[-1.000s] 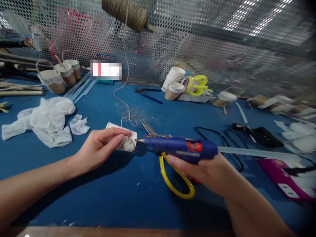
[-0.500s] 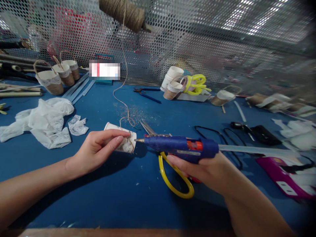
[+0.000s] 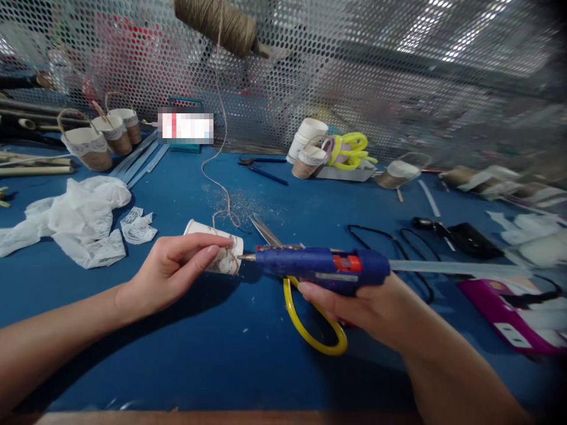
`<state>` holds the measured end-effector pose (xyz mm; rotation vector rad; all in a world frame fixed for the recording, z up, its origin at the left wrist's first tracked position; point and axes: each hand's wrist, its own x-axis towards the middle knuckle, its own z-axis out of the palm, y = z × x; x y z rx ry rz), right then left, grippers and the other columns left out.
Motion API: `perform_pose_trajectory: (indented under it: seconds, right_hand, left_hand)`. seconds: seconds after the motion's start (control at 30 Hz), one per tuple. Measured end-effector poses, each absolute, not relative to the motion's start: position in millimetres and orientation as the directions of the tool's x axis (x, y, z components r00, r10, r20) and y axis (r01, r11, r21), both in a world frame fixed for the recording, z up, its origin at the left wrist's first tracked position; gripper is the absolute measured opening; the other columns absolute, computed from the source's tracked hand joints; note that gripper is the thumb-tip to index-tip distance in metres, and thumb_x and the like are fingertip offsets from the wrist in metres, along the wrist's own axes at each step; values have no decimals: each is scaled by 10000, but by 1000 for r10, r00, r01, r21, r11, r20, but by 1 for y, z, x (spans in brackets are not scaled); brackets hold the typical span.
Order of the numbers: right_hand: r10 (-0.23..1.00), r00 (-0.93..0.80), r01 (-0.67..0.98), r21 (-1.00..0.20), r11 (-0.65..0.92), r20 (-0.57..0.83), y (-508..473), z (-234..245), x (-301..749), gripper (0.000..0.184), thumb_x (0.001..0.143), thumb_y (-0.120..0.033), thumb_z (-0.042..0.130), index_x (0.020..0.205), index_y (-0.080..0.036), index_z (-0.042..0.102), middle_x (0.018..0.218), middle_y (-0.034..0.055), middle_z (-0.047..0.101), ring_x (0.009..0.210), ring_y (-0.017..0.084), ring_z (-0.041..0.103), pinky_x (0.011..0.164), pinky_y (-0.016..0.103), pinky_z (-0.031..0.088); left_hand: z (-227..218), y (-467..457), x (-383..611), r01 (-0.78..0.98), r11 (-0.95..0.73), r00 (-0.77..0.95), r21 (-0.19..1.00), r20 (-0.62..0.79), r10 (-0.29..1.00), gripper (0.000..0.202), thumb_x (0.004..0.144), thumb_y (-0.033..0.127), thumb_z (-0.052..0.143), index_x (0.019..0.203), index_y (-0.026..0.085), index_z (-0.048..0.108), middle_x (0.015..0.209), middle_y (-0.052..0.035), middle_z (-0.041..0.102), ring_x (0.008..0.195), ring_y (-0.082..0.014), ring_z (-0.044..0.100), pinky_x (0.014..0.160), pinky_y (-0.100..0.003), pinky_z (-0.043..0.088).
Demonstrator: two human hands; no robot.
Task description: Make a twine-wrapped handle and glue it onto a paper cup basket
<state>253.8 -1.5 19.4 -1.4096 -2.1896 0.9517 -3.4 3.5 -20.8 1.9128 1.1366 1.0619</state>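
Note:
My left hand point(image 3: 179, 265) grips a white paper cup point(image 3: 198, 226) lying on its side, fingertips pressing twine against its base end. The twine point(image 3: 224, 190) runs from the cup up to a spool point(image 3: 217, 25) hanging above. A blue hot glue gun point(image 3: 305, 262) is held in my right hand point(image 3: 367, 307), its nozzle at the twine on the cup; whether it touches I cannot tell. A clear glue stick point(image 3: 447, 268) sticks out of the gun's back. Beneath the gun lie scissors with yellow handles point(image 3: 330, 348), partly hidden by it.
White lace point(image 3: 84, 218) lies at left, below several small handled baskets point(image 3: 95, 156). Blue-handled pliers point(image 3: 266, 168) rest at the back, beside stacked paper cups point(image 3: 305, 139). Black cord point(image 3: 376, 231), a black pouch point(image 3: 476, 241) and a purple package point(image 3: 500, 319) are at right. Perforated metal point(image 3: 274, 77) stands behind.
The glue gun's nozzle has dipped slightly on the cup's base end. My left hand keeps its hold on the cup and twine. The whole view has shifted a little.

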Motion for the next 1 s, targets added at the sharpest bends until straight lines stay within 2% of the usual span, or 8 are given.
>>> perform_pose_trajectory:
  seconds: [0.1,0.27,0.43,0.63,0.8,1.0]
  right_hand:
    - [926,-373,678,-700,226,-61,-1,21,253,291,747,-360,550,533,-168,508,437,-17,513,389,90,479,385,195,410]
    - [881,-472,637,-703,316,-32,0,19,256,247,757,-350,535,590,-168,542,435,-30,484,378,84,444,376,201,398]
    - [932,-348,683,-709,177,-103,0,20,256,303,741,-371,553,521,-170,494,425,-23,492,370,81,445,366,196,391]
    - [868,-496,620,-707,341,-17,0,21,258,246,762,-328,527,578,-165,541,441,-28,485,379,82,438,379,204,392]
    - [928,-362,685,-701,198,-92,0,20,256,314,745,-374,552,513,-170,493,435,-22,507,382,82,462,391,197,401]
    - [873,-488,639,-683,355,-3,1,16,259,244,768,-361,530,604,-180,551,454,-38,475,390,73,431,375,188,378]
  left_hand:
    - [-20,4,-4,372,-413,295,831,317,902,237,831,231,469,964,151,648,859,-59,708,683,-119,624,583,-184,472]
    - [-18,4,-4,393,-428,308,814,321,895,233,826,232,472,948,158,656,836,-54,714,655,-120,626,549,-182,470]
    - [-18,3,-3,401,-463,306,790,361,881,232,818,226,473,943,166,660,827,-57,717,654,-126,633,555,-192,480]
    - [-19,3,-4,429,-481,321,765,368,873,225,812,210,476,946,184,655,805,-33,717,600,-110,616,521,-186,465]
    - [-19,3,-4,412,-477,321,777,366,873,228,816,215,479,953,161,654,833,-55,715,666,-128,636,557,-185,471]
    - [-19,2,-4,408,-423,301,809,318,899,236,818,245,474,948,183,661,811,-40,713,676,-137,633,557,-191,472]
